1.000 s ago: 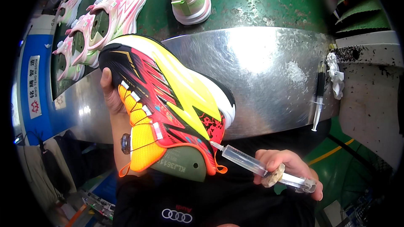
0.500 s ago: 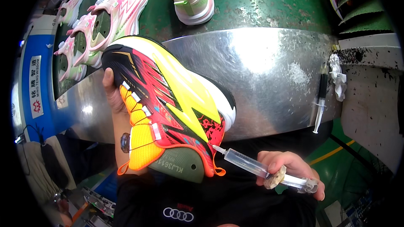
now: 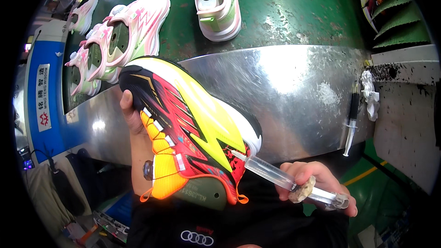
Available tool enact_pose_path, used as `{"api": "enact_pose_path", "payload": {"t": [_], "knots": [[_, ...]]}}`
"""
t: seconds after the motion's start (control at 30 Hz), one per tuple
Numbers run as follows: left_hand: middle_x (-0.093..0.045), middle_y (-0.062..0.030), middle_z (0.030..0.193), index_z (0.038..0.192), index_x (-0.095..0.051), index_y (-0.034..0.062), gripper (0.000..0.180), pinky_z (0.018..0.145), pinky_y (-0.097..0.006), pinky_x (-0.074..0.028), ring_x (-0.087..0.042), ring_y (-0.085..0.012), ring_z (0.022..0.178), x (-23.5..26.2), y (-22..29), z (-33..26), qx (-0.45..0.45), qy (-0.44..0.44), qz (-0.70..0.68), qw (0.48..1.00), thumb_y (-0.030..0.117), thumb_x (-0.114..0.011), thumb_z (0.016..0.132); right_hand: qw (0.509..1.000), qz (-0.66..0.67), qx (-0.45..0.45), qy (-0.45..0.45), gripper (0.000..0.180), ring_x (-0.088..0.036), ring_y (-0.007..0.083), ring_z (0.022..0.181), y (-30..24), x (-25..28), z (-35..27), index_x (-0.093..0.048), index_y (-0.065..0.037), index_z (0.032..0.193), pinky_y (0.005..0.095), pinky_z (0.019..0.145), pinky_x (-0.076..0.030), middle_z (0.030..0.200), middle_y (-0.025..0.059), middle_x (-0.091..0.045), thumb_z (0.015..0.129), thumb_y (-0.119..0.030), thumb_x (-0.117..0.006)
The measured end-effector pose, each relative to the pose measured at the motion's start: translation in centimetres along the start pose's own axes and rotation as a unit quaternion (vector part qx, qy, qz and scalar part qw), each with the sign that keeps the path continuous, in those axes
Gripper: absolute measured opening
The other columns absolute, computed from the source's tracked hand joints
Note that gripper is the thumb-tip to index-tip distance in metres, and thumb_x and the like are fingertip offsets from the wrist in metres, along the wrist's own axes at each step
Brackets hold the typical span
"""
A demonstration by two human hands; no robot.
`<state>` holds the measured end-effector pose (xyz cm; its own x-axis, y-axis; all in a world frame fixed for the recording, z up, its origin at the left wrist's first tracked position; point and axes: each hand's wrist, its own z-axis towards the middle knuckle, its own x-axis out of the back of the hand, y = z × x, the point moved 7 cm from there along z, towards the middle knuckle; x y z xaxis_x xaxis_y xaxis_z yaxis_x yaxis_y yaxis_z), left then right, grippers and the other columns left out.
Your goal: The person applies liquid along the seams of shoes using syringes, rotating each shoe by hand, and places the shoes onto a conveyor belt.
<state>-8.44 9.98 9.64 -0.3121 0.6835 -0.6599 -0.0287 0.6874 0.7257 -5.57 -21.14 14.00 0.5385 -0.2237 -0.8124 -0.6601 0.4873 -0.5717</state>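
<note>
1. The left hand grips the multicoloured shoe near its toe, thumb showing, fingers hidden behind.
2. The right hand is closed around the clear syringe, its fingers bent about the barrel's end and plunger.
3. The shoe is tilted on its side in front of the steel plate, toe to the upper left.
4. Since half a second ago, the syringe tip has shifted from the yellow sidewall's lower point up onto the red-and-black heel panel.
5. A dark-filled syringe lies beside crumpled tissue; pink-and-white shoes stand on the green tabletop.
</note>
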Motion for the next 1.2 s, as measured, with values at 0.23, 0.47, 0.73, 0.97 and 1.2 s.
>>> {"api": "enact_pose_path", "payload": {"t": [0.23,0.47,0.73,0.97,1.2], "knots": [[-0.045,-0.0277,0.126,0.131,-0.038,-0.0051,0.082,0.095,-0.049,-0.043,-0.048,-0.0386,0.114,0.7,0.0,0.0,0.008,0.001,-0.006,1.000,0.050,-0.060,0.074,0.995,0.056,-0.025,-0.074,0.111,-0.045,0.0256,0.106,1.3,0.0,0.5,-0.029,0.005,0.132,0.0348,0.091,-0.035,0.111,0.0155,-0.040,0.060,-0.070,-0.069],[-0.044,-0.0285,0.127,0.131,-0.037,-0.0053,0.083,0.095,-0.050,-0.042,-0.047,-0.0394,0.115,0.9,0.1,-0.2,0.008,0.005,-0.005,1.000,0.051,-0.059,0.074,0.995,0.065,-0.036,-0.068,0.111,-0.044,0.0252,0.106,1.6,-0.3,0.6,-0.029,0.005,0.132,0.0341,0.091,-0.035,0.111,0.0154,-0.040,0.060,-0.069,-0.069],[-0.043,-0.0294,0.127,0.131,-0.037,-0.0054,0.085,0.095,-0.050,-0.041,-0.046,-0.0402,0.116,1.0,0.1,-0.5,0.001,0.007,-0.007,1.000,0.053,-0.058,0.073,0.996,0.030,-0.054,-0.068,0.108,-0.045,0.0242,0.103,1.2,-0.6,-0.5,-0.034,0.005,0.129,0.0333,0.087,-0.039,0.108,0.0147,-0.041,0.060,-0.070,-0.068],[-0.042,-0.0302,0.128,0.132,-0.036,-0.0055,0.087,0.096,-0.051,-0.041,-0.045,-0.0410,0.117,1.3,0.0,-0.7,-0.003,0.014,-0.003,1.000,0.055,-0.057,0.073,0.996,-0.028,-0.042,-0.069,0.106,-0.045,0.0247,0.100,1.0,-0.7,-1.9,-0.038,0.005,0.128,0.0336,0.084,-0.040,0.113,0.0151,-0.045,0.061,-0.073,-0.064],[-0.040,-0.0309,0.129,0.132,-0.036,-0.0056,0.089,0.096,-0.051,-0.040,-0.044,-0.0417,0.117,1.1,0.4,-1.2,-0.009,0.013,0.007,1.000,0.057,-0.057,0.072,0.996,-0.050,-0.039,-0.070,0.104,-0.044,0.0250,0.100,0.9,-1.2,-2.8,-0.039,0.005,0.127,0.0333,0.084,-0.039,0.116,0.0152,-0.047,0.062,-0.073,-0.062]]}}
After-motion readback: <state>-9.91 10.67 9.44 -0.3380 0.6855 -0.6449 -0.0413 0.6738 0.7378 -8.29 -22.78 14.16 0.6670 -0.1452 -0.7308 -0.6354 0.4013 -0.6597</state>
